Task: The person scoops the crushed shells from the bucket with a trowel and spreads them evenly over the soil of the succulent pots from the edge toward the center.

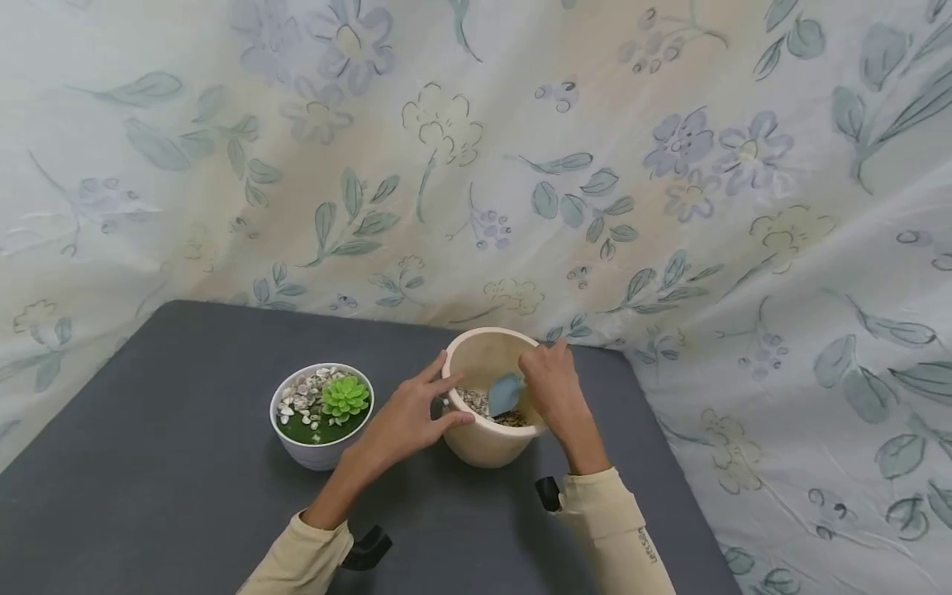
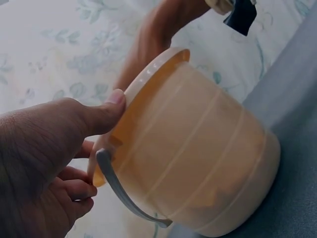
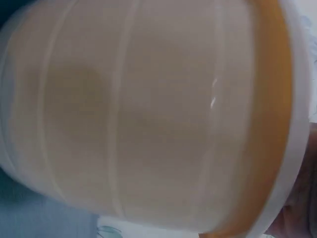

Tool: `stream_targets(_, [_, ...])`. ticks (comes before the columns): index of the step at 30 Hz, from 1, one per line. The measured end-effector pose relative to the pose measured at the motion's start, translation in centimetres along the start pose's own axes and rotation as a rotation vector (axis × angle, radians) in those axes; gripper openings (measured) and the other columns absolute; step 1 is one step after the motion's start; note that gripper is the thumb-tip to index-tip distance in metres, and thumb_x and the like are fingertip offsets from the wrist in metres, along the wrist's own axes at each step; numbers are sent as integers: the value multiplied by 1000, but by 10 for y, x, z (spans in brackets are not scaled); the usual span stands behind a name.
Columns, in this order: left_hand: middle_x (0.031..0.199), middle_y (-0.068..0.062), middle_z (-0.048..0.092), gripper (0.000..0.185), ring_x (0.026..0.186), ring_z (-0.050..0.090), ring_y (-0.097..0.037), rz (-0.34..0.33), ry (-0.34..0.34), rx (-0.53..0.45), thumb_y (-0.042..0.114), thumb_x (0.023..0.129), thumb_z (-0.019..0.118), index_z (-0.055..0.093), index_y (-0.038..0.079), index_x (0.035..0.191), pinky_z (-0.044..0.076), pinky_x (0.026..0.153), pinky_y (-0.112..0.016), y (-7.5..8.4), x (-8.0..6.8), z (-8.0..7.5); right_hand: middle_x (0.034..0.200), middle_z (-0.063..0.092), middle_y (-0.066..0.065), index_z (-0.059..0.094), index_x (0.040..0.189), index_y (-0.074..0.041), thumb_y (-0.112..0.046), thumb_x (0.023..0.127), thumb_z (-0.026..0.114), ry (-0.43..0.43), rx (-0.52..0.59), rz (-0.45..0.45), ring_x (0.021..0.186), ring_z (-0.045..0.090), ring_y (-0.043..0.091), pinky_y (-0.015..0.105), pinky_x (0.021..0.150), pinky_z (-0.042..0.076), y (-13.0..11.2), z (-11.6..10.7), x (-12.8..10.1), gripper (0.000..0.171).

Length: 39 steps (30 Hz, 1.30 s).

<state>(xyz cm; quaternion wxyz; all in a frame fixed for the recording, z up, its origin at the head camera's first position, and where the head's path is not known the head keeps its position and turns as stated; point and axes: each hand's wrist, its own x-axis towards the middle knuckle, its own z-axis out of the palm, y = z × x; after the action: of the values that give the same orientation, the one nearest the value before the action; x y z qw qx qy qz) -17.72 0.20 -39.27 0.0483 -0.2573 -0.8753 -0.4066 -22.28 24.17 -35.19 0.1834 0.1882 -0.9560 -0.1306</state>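
A cream plastic bucket (image 1: 487, 442) stands on the dark grey table (image 1: 171, 487) and has small pebbles (image 1: 470, 402) inside. My left hand (image 1: 440, 395) grips its left rim; in the left wrist view the thumb (image 2: 101, 115) presses on the bucket (image 2: 198, 158) just below the rim, above its grey handle (image 2: 124, 194). My right hand (image 1: 549, 378) reaches into the bucket from the right and holds a small blue scoop (image 1: 506, 394) over the pebbles. In the right wrist view the bucket's wall (image 3: 148, 114) fills the frame, blurred.
A white pot (image 1: 321, 450) with a green succulent (image 1: 345, 397) and pale pebbles sits just left of the bucket. A floral cloth (image 1: 669, 207) hangs behind the table and drapes down on the right. Black wrist mounts show on both sleeves.
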Motion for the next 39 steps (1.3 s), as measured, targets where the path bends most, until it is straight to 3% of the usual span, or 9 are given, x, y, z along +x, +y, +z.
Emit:
stream_targets(4, [168, -26, 32, 68, 145, 49, -46, 15, 22, 5, 43, 92, 79, 61, 7, 147, 52, 109, -57, 1, -1, -2, 56, 61, 4, 66, 60, -9, -7, 82, 87, -11, 104, 26, 57, 58, 24, 56, 81, 53, -2, 3, 5, 31])
stream_targets(7, [167, -26, 34, 69, 144, 50, -47, 14, 34, 1, 43, 91, 81, 62, 7, 146, 53, 108, -58, 3, 0, -2, 50, 30, -5, 38, 51, -17, 4, 84, 77, -12, 233, 67, 52, 32, 15, 50, 77, 46, -3, 3, 7, 56])
stream_targets(10, [167, -25, 34, 69, 144, 51, -46, 14, 28, 3, 43, 90, 81, 62, 7, 146, 54, 108, -56, 4, 0, 1, 55, 22, -6, 30, 52, -19, 8, 82, 72, -44, 338, 139, 58, 23, 15, 48, 77, 43, -4, 2, 4, 58])
stream_targets(13, [168, -24, 33, 70, 146, 49, -45, 11, 11, -8, 44, 91, 80, 61, 8, 147, 53, 109, -56, 5, 0, 6, 51, 50, -5, 56, 50, -12, 4, 82, 76, -59, 409, 235, 57, 45, 18, 52, 86, 47, -4, 1, -3, 41])
stream_targets(15, [169, -23, 31, 69, 148, 47, -44, 6, 1, -15, 45, 91, 79, 60, 8, 148, 52, 110, -56, 5, 0, 7, 66, 73, 5, 76, 65, -7, 1, 84, 79, -49, 467, 289, 68, 64, 26, 54, 91, 51, -3, -1, -7, 20])
stream_targets(17, [170, -22, 29, 69, 149, 45, -44, -8, -3, -23, 44, 92, 79, 60, 9, 148, 51, 111, -56, 6, 0, 6, 83, 81, 13, 83, 80, -3, 1, 85, 79, -27, 540, 330, 79, 73, 34, 52, 90, 56, -2, -4, -11, 7])
stream_targets(21, [171, -20, 27, 69, 150, 44, -43, -36, -1, -18, 43, 92, 79, 59, 10, 149, 50, 112, -57, 7, -2, 3, 95, 82, 16, 84, 90, -2, -1, 88, 78, -7, 652, 394, 87, 75, 35, 46, 76, 61, 2, -11, -17, 7])
stream_targets(26, [172, -21, 26, 71, 151, 43, -44, -31, -14, 0, 44, 92, 78, 57, 8, 150, 49, 113, -57, 6, -3, 2, 105, 81, 16, 84, 99, -4, -6, 93, 75, -10, 744, 514, 89, 70, 31, 41, 74, 54, 9, -18, -29, 10])
stream_targets(39, [171, -21, 27, 72, 151, 43, -45, -21, -8, 32, 47, 92, 77, 58, 9, 150, 48, 114, -59, 3, -3, 2, 111, 79, 22, 83, 102, -2, -10, 95, 75, 51, 755, 566, 99, 73, 35, 35, 69, 55, 30, -36, -55, 13])
